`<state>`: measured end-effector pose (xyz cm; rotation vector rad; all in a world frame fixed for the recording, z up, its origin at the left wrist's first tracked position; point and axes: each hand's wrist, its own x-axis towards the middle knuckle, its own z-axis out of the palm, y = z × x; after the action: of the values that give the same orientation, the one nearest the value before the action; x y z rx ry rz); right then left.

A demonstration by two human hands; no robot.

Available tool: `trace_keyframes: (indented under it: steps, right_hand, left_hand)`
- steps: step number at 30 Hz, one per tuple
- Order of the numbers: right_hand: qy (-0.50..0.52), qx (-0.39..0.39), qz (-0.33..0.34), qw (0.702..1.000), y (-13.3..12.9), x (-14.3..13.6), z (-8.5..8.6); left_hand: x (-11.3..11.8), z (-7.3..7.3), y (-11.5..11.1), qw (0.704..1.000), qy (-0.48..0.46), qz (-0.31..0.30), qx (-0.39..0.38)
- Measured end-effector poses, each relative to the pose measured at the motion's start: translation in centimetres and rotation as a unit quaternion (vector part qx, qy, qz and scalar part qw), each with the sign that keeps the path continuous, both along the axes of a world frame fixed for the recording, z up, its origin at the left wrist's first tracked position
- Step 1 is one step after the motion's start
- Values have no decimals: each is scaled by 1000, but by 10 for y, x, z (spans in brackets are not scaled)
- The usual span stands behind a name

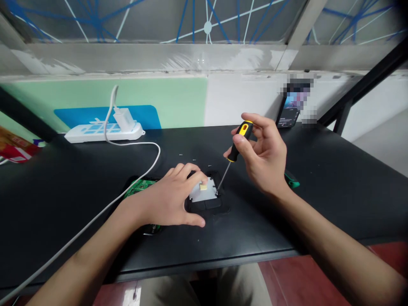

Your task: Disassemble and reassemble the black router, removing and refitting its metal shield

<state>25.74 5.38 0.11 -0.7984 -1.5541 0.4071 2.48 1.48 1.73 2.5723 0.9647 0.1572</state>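
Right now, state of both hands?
Left hand: open, spread partly over the silver plate.
Right hand: closed, holding the black-and-yellow screwdriver.

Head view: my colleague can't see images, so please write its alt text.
A right hand holds a black-and-yellow screwdriver, its tip at the right edge of a silver plate on a black casing; the left hand spreads over them. Three tiny screws lie beyond on a black table; a green circuit board lies partly hidden.
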Motion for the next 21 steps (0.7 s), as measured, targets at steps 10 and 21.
trace_keyframes:
  steps: [10,21]
  right_hand:
    - [-15,-6,12,1000,-2,-1,0]
    - [-3,-15,15,1000,-4,-3,2]
  left_hand:
    - [2,8,-5,998,-9,-1,-59]
    - [3,10,-5,999,8,-6,-35]
